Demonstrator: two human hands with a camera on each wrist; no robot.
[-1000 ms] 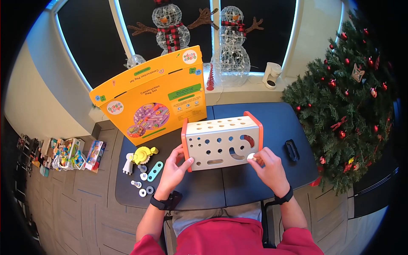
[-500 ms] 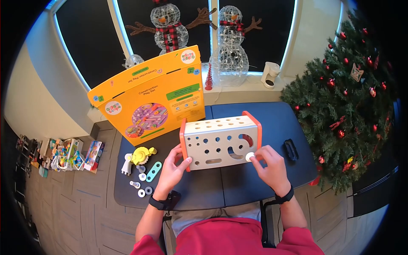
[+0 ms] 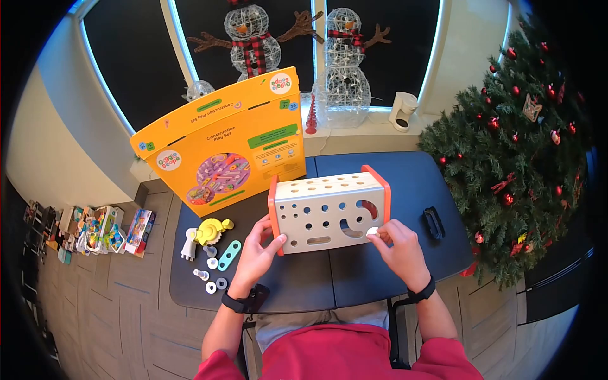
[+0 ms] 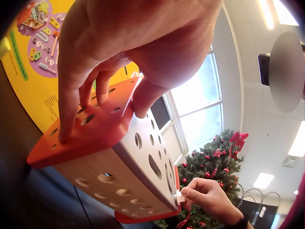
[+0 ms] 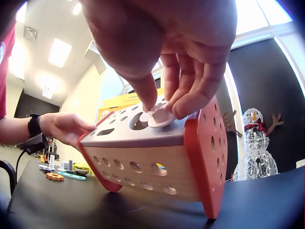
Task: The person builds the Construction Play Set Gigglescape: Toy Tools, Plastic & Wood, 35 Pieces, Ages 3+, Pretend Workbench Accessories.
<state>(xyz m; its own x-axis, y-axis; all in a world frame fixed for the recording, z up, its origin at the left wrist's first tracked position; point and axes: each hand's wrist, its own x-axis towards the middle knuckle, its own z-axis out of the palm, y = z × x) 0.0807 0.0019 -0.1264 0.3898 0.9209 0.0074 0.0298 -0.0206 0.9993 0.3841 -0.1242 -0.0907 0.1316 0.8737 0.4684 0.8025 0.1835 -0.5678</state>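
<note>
A wooden toy workbench box (image 3: 329,218) with a grey holed face and orange-red end panels is tilted on the table in the head view. At its left end, my left hand (image 3: 254,258) grips the end panel, thumb (image 4: 145,98) at the grey face's edge and fingers over the panel. Thumb and fingers of my right hand (image 3: 403,252) pinch a white flanged toy nut (image 5: 161,117) at the lower right corner of the grey face. In the right wrist view the nut's flange lies close against that face, beside the curved slot.
Left on the dark table (image 3: 297,285) lie a yellow toy piece (image 3: 212,231), a teal strip (image 3: 229,255) and several grey and white bolts and nuts. A yellow carton (image 3: 221,145) stands behind them. A black oval object (image 3: 434,223) lies at right, near a decorated tree (image 3: 513,158).
The white nut's round face showed toward the head camera half a second ago; now it appears smaller and more edge-on as the right fingers shift. The left hand keeps its grip.
</note>
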